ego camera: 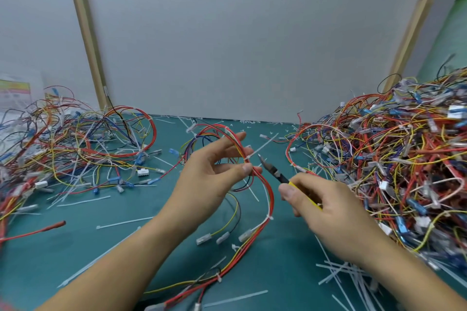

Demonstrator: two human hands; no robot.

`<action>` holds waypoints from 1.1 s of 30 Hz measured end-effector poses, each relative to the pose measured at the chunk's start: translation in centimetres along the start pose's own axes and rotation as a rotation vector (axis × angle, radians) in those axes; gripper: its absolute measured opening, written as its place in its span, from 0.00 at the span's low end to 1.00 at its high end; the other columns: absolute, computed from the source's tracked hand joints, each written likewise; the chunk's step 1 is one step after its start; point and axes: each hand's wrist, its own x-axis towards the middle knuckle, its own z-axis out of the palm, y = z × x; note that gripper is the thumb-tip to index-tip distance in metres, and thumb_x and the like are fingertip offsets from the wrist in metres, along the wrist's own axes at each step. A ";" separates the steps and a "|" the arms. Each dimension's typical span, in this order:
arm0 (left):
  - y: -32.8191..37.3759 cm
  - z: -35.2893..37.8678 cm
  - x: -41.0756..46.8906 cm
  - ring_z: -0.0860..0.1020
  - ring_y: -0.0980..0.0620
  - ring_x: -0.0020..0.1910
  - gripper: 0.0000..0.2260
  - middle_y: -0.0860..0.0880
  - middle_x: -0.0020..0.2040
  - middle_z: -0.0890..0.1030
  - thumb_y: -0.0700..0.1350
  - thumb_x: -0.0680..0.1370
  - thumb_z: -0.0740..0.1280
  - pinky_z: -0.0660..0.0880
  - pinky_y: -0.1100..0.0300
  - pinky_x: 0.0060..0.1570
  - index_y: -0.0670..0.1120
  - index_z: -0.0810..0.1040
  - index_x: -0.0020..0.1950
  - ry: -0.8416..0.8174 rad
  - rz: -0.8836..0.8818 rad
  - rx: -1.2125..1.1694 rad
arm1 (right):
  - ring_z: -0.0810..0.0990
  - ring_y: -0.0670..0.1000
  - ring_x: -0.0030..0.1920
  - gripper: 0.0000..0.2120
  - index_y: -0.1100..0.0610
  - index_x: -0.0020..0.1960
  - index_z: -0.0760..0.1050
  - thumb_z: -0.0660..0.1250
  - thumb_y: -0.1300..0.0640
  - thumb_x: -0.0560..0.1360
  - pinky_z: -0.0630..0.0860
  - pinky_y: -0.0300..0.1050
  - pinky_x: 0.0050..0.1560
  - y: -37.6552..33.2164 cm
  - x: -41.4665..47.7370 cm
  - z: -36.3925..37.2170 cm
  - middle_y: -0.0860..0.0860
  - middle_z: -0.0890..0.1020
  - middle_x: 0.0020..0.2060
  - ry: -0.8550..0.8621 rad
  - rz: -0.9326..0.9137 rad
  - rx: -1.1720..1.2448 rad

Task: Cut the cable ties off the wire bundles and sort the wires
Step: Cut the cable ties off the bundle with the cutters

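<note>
Red bundle [271, 199] in left grip [204, 179]

A looped bundle of red, yellow, white and black wires [270, 197] hangs above the teal tabletop [50, 260], pinched in the grip of the left hand [209, 171] just below a white plastic cable tie [249, 158] whose tail juts up to the right. Two more white ties bind it lower down. Small yellow-handled cutters [276, 174], held in the right hand [328, 207], point their dark tips, slightly parted, just beside that tie. A tangle of loose multicoloured wires [75, 139] lies at left and a larger heap [404, 159] at right, with cut white ties [83, 201] strewn between.
</note>
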 end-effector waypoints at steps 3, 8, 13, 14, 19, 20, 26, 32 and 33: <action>0.0 -0.1 0.0 0.86 0.49 0.49 0.22 0.49 0.58 0.84 0.32 0.77 0.70 0.78 0.64 0.54 0.48 0.75 0.68 -0.014 0.018 0.035 | 0.72 0.52 0.32 0.22 0.48 0.40 0.74 0.56 0.30 0.72 0.67 0.46 0.34 0.2 0.0 0.0 0.56 0.76 0.33 -0.004 -0.007 -0.017; 0.1 -0.1 -0.2 0.85 0.51 0.50 0.22 0.51 0.58 0.84 0.33 0.77 0.70 0.79 0.64 0.54 0.50 0.75 0.69 -0.039 0.040 0.088 | 0.72 0.51 0.32 0.22 0.48 0.40 0.74 0.56 0.30 0.73 0.67 0.46 0.34 0.3 0.0 -0.1 0.56 0.76 0.33 -0.002 -0.020 -0.019; 0.1 -0.1 -0.2 0.85 0.52 0.50 0.22 0.52 0.58 0.83 0.34 0.77 0.70 0.78 0.63 0.56 0.51 0.75 0.69 -0.054 0.059 0.129 | 0.72 0.51 0.31 0.22 0.48 0.40 0.74 0.57 0.31 0.73 0.66 0.45 0.33 0.2 0.0 -0.1 0.56 0.75 0.32 0.004 -0.028 -0.026; 0.1 -0.1 -0.2 0.85 0.52 0.51 0.22 0.52 0.58 0.83 0.34 0.78 0.70 0.78 0.62 0.57 0.52 0.75 0.69 -0.054 0.065 0.139 | 0.72 0.52 0.31 0.22 0.48 0.39 0.74 0.57 0.31 0.73 0.66 0.45 0.32 0.1 0.0 -0.2 0.56 0.75 0.32 0.005 -0.028 -0.024; 0.0 -0.3 -0.2 0.85 0.52 0.51 0.22 0.53 0.59 0.83 0.35 0.78 0.70 0.79 0.56 0.57 0.53 0.75 0.69 -0.052 0.083 0.168 | 0.72 0.51 0.31 0.22 0.48 0.39 0.74 0.57 0.30 0.73 0.66 0.44 0.32 0.2 0.0 -0.2 0.55 0.75 0.32 0.010 -0.025 -0.027; 0.0 -0.3 -0.2 0.85 0.52 0.51 0.22 0.53 0.59 0.83 0.35 0.78 0.70 0.79 0.56 0.57 0.53 0.75 0.69 -0.053 0.086 0.170 | 0.72 0.51 0.31 0.23 0.48 0.40 0.75 0.57 0.30 0.73 0.66 0.44 0.32 0.2 0.0 -0.2 0.55 0.75 0.31 0.011 -0.025 -0.029; -0.1 -0.3 -0.2 0.85 0.52 0.51 0.23 0.54 0.59 0.83 0.36 0.78 0.70 0.80 0.58 0.56 0.53 0.75 0.69 -0.049 0.103 0.184 | 0.72 0.51 0.31 0.22 0.47 0.40 0.75 0.56 0.30 0.73 0.67 0.45 0.33 0.2 0.0 -0.1 0.55 0.75 0.32 0.008 -0.025 -0.026; -0.1 -0.4 -0.3 0.85 0.53 0.51 0.23 0.53 0.58 0.83 0.35 0.78 0.70 0.80 0.62 0.52 0.54 0.75 0.69 -0.045 0.123 0.182 | 0.72 0.51 0.31 0.24 0.49 0.40 0.75 0.56 0.29 0.73 0.66 0.44 0.32 0.1 0.0 -0.2 0.54 0.76 0.32 0.009 -0.029 -0.033; -0.1 -0.4 -0.3 0.85 0.53 0.52 0.23 0.53 0.59 0.83 0.35 0.78 0.70 0.80 0.62 0.51 0.54 0.75 0.69 -0.046 0.124 0.183 | 0.72 0.51 0.31 0.24 0.49 0.40 0.75 0.56 0.29 0.73 0.66 0.44 0.32 0.1 0.0 -0.2 0.55 0.76 0.32 0.009 -0.030 -0.033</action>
